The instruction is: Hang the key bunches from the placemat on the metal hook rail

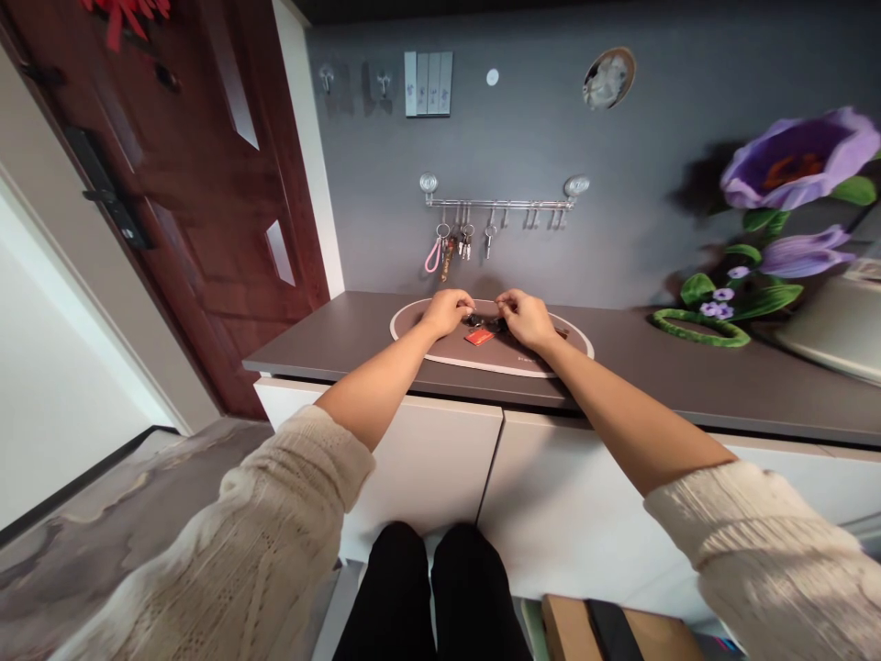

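Observation:
My left hand (pixel 451 310) is over an oval brown mat (pixel 454 353) with a pale rim, its fingers curled into a pinch. Facing it a short gap away, my right hand (pixel 527 317) is also pinched. Small dark pieces that look like keys (pixel 482 321) show between and just below the fingertips. Whether the fingers grip them is too small to tell. Just in front of these lies a small orange-red card or tag (pixel 480 338) on the mat. Part of another small item (pixel 563 332) peeks out beyond my right wrist.
On the wall, a clear hook rail (pixel 506 204) carries several keys (pixel 465 240) and a pink loop (pixel 433 255). Purple artificial flowers (pixel 802 165) and a pale rounded object (pixel 840 317) stand at the counter's right. A dark red door (pixel 185 184) is on the left; a cardboard box (pixel 653 633) sits below.

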Motion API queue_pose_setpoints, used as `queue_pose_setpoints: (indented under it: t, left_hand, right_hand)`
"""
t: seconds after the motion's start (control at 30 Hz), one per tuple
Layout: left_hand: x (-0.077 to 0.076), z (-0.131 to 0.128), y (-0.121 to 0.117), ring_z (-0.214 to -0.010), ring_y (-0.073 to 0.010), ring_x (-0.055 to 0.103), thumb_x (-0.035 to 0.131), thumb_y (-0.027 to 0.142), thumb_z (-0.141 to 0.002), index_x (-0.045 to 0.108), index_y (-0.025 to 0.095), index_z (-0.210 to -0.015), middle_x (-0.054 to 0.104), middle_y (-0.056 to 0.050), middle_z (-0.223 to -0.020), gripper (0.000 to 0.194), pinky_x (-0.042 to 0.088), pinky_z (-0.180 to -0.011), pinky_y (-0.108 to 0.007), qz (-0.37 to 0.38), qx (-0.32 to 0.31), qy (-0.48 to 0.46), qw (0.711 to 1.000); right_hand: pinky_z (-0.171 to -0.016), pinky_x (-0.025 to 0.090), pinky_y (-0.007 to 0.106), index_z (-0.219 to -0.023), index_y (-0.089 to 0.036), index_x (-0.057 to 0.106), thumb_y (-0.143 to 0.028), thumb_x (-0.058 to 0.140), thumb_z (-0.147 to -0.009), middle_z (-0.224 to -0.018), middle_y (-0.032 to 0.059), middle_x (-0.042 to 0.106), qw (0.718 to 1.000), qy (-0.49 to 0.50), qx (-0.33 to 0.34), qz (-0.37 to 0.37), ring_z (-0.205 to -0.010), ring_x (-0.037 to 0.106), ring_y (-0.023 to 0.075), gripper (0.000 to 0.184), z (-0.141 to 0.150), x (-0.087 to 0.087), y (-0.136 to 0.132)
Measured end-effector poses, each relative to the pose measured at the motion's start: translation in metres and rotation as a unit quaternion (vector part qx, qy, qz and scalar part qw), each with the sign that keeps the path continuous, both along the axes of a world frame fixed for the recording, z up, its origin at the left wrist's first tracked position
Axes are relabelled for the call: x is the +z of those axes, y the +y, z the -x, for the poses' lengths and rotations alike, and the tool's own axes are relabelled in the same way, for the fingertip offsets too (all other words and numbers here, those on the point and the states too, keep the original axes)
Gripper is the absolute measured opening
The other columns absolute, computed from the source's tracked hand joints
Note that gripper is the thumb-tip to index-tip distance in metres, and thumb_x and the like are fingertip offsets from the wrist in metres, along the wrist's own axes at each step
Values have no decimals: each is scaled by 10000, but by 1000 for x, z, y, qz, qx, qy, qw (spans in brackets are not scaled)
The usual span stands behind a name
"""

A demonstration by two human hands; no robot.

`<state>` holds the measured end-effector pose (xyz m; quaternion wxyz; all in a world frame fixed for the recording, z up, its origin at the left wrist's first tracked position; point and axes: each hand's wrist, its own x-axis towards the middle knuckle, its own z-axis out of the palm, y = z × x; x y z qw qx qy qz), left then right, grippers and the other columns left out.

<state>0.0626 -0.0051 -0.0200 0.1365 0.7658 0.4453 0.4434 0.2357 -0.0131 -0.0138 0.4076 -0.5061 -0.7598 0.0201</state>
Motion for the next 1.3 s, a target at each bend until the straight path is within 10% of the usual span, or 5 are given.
queue_pose_setpoints:
  t: [0.5,1.3]
  left_hand:
    - [2,-4,6,-575,-61,546,590,128,-703,598,93,-802,615,-13,-675,105,483,-619,-228,138,-95,-282,945]
    - [6,-6,-4,-687,-85,585,686,218,-630,616,110,-797,632,-16,-741,211,479,-752,-290,179,-160,-311,920]
  right_hand:
    - [-731,411,259,-874,-184,625,-235,515,-772,-798,35,645,998,27,58,8,-706,547,135,158,7,5,-10]
    - [-632,405,248,-808,-168,583,-383,522,-747,-722,18,601,983,88,162,14,-639,517,120,232,7,3,-7]
